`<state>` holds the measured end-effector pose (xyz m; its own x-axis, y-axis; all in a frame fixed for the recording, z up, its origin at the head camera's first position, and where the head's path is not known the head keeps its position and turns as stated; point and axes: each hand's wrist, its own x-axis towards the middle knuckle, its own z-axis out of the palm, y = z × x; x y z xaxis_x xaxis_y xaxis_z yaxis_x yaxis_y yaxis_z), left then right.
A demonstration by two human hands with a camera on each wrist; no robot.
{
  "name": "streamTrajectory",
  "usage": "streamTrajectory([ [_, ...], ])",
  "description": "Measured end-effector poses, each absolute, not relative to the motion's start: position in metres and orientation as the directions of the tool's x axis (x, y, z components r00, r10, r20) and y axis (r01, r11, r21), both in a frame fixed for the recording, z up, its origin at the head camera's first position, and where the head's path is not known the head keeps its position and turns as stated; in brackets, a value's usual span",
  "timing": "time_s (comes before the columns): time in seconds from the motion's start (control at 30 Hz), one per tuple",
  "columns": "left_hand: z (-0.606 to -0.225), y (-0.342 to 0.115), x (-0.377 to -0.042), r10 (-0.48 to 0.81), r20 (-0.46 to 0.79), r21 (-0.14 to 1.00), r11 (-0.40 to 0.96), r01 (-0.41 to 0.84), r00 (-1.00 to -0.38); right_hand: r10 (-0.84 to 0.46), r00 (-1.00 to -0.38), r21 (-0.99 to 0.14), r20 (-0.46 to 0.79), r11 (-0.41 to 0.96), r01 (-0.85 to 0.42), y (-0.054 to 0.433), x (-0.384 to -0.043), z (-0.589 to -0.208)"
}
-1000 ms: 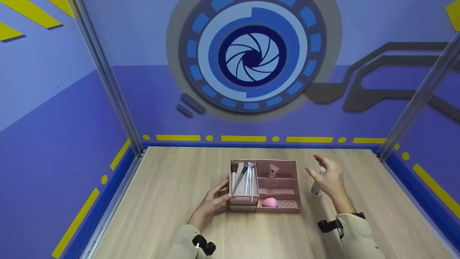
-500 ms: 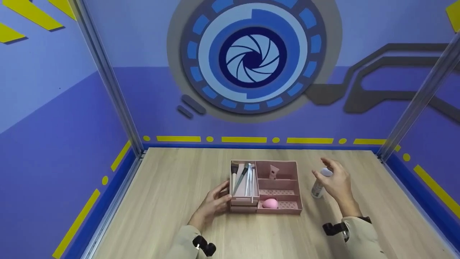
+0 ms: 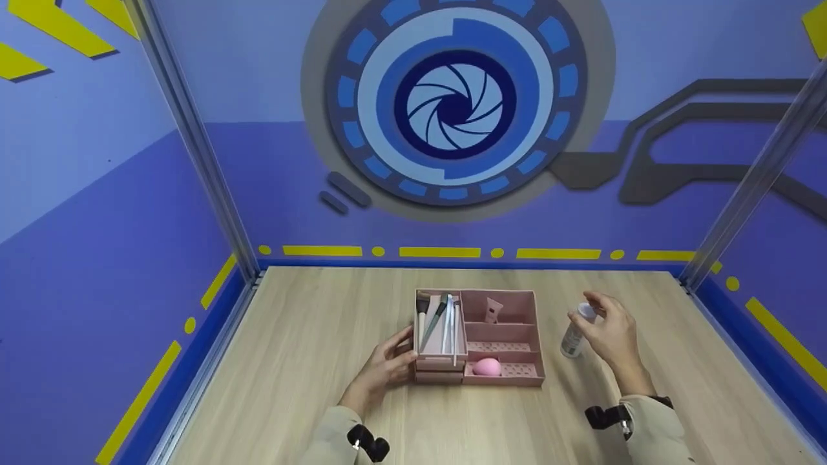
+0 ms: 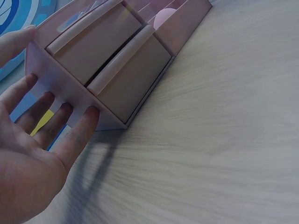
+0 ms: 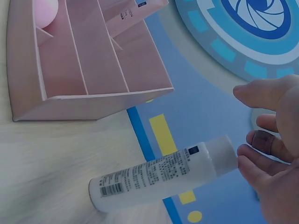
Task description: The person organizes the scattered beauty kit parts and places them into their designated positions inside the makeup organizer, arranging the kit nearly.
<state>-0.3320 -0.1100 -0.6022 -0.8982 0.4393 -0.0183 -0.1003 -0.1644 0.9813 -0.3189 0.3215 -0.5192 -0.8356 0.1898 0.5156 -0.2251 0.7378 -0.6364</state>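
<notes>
A pink makeup organizer (image 3: pixel 510 381) stands on the table, several makeup brushes (image 3: pixel 434 324) in its left tray. My left hand (image 3: pixel 381 371) rests straight fingertips against the organizer's left side wall, beside two drawers (image 4: pixel 131 74). Right of the organizer, a white bottle (image 5: pixel 149 179) with printed text and a white cap (image 5: pixel 222 156) stands on the table. My right hand (image 3: pixel 612 332) is at the top of this bottle, its fingers loosely bent. In the right wrist view some fingertips are right at the cap, while the thumb stays apart from it.
A pink makeup sponge (image 3: pixel 487 367) lies in the organizer's front right compartment. In the back right one stands a small pink tube (image 3: pixel 493 310). Metal posts (image 3: pixel 194 142) and patterned blue walls (image 3: pixel 271 187) border the wooden table (image 3: pixel 323 316).
My right hand has drawn slightly to the right and toward me, leaving more of the bottle's cap in sight. The left hand stays against the organizer.
</notes>
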Motion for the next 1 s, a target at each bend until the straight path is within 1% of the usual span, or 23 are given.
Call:
streamTrajectory([
  [0.4, -0.602, -0.108, -0.331, 0.433, -0.031, 0.976, -0.182, -0.121, -0.901, 0.22, -0.853, -0.641, 0.473, 0.751, -0.162, 0.328, -0.319, -0.524],
  [0.67, -0.6, -0.109, -0.332, 0.426, -0.032, 0.979, -0.17, -0.115, -0.904, 0.252, -0.844, -0.651, 0.473, 0.746, -0.142, 0.331, -0.326, -0.534],
  [0.9, -0.603, -0.11, -0.332, 0.428, -0.019, 0.981, -0.167, -0.099, -0.903, 0.284, -0.854, -0.689, 0.436, 0.716, -0.114, 0.333, -0.328, -0.546],
  [1.0, -0.603, -0.11, -0.332, 0.425, -0.014, 0.98, -0.176, -0.098, -0.905, 0.296, -0.867, -0.714, 0.401, 0.694, -0.093, 0.334, -0.328, -0.549],
])
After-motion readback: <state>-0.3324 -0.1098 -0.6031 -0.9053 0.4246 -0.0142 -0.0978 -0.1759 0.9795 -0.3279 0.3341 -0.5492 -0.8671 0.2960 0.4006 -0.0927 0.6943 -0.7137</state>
